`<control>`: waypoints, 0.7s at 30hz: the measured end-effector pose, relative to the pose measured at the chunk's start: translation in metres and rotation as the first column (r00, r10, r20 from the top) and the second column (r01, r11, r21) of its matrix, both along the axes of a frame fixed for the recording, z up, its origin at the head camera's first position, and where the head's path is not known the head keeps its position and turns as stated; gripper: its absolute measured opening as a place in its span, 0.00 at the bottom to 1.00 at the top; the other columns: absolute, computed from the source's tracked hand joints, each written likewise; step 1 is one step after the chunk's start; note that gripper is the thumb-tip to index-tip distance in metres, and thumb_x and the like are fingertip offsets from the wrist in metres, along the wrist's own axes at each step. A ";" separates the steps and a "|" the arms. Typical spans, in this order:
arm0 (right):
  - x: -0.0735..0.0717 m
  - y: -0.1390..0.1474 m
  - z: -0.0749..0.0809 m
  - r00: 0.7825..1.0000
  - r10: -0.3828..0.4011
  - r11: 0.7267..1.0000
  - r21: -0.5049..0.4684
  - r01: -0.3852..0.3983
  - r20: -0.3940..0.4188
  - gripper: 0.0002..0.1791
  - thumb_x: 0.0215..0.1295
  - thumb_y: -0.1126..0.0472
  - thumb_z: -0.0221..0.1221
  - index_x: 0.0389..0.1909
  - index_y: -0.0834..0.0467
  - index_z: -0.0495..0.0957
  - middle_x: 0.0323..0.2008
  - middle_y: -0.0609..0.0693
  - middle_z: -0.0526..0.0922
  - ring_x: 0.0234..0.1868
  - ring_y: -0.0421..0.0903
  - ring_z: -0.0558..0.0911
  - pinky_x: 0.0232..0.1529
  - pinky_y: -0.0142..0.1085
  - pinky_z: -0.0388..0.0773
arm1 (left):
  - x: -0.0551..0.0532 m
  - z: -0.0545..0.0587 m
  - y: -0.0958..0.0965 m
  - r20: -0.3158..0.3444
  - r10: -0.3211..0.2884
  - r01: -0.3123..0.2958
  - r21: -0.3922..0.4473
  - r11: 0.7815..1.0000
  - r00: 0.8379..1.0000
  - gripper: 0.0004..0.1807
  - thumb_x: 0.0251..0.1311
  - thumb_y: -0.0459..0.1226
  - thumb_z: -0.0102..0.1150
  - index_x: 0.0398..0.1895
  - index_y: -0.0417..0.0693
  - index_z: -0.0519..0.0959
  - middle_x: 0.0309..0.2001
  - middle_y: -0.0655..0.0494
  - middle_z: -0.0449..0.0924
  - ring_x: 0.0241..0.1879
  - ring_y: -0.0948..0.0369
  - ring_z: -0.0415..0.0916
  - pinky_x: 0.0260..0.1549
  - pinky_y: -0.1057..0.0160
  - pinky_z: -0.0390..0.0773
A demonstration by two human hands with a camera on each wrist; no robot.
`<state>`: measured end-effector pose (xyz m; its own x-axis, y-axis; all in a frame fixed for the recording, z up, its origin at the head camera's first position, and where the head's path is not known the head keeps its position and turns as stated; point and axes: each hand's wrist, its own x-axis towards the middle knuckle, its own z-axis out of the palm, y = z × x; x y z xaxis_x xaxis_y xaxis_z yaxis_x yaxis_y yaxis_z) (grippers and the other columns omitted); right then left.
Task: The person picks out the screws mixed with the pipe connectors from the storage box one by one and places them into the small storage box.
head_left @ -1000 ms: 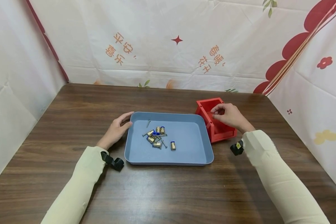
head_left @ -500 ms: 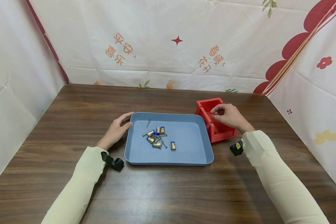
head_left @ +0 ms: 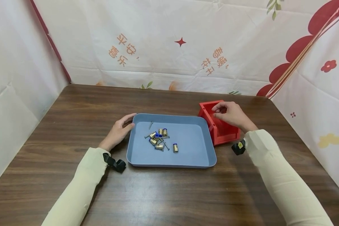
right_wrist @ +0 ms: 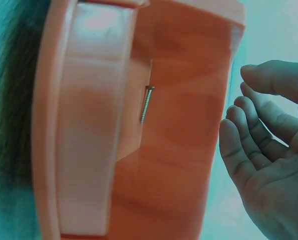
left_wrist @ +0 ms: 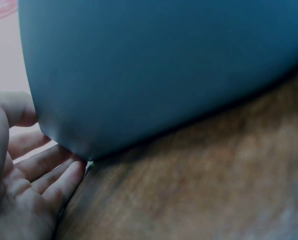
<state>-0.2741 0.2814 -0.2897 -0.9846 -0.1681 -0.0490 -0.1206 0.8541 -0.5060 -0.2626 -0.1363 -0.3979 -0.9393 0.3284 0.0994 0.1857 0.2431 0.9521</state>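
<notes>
Right hand (head_left: pixel 232 115) poised over the red bin (head_left: pixel 228 138), left hand (head_left: pixel 117 133) set against the blue tray (head_left: pixel 192 138)

Head view: the right hand is held above the bin, which is set at the tray's right end; thumb and fingertips are slightly parted, with nothing seen between them. Brass fittings (head_left: pixel 159 147) and screws (head_left: pixel 166 145) are clustered left of the tray's middle, while one lone fitting (head_left: pixel 175 148) is set apart, nearer its front edge. Small parts are probably best released low, within the bin's walls.

Left wrist view: the tray's outer corner is touched by loosely spread fingers, and nothing is gripped. Light pressure should be enough; the tray is best steadied, not pushed.

Right wrist view: a single screw (right_wrist: pixel 146 104) is seen inside the bin, beyond the tray's right end. The right hand is seen empty, fingers gently bent, thumb apart; its rim should be cleared before the tray is approached
</notes>
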 end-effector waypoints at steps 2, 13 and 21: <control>0.000 -0.002 0.001 1.000 0.010 1.000 -0.004 -0.010 -0.014 0.18 0.61 0.63 0.60 0.52 0.63 0.75 0.47 0.61 0.77 0.44 0.53 0.74 0.45 0.38 0.78 | 0.000 0.000 0.000 -0.003 0.000 0.000 -0.003 1.000 1.000 0.26 0.71 0.35 0.45 0.71 0.42 0.59 0.67 0.38 0.63 0.67 0.45 0.61 0.63 0.44 0.63; -0.001 -0.019 0.010 0.997 0.059 0.998 -0.027 -0.061 -0.058 0.16 0.61 0.63 0.61 0.49 0.64 0.77 0.45 0.61 0.79 0.42 0.52 0.74 0.41 0.31 0.75 | 0.002 0.001 -0.001 -0.015 -0.004 0.004 -0.010 1.000 1.000 0.27 0.71 0.34 0.44 0.71 0.40 0.58 0.68 0.37 0.61 0.67 0.44 0.60 0.63 0.43 0.62; -0.003 -0.032 0.009 0.991 0.094 0.994 -0.053 -0.099 -0.098 0.14 0.61 0.65 0.60 0.47 0.65 0.78 0.41 0.59 0.79 0.40 0.51 0.75 0.39 0.27 0.73 | 0.003 0.002 0.000 -0.008 0.001 -0.001 -0.018 1.000 1.000 0.27 0.71 0.34 0.44 0.72 0.41 0.58 0.69 0.37 0.61 0.67 0.44 0.61 0.63 0.43 0.63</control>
